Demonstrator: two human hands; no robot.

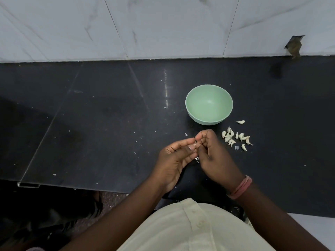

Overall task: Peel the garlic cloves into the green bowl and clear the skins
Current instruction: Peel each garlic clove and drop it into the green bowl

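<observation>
hands: left hand [174, 156] and right hand [212, 153] both pinch one garlic clove [194, 145], probably half-peeled
bowl: green bowl [209, 104] just beyond, nearer the right hand

Black polished stone counter [90, 115], light glare streak; white marble-veined wall tiles [163, 24] behind, one chipped hole [294, 46].

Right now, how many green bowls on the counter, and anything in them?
1. The green bowl stands on the black counter, just beyond both hands and left of the garlic pile. Its inside looks empty; nothing seems hidden.
</observation>
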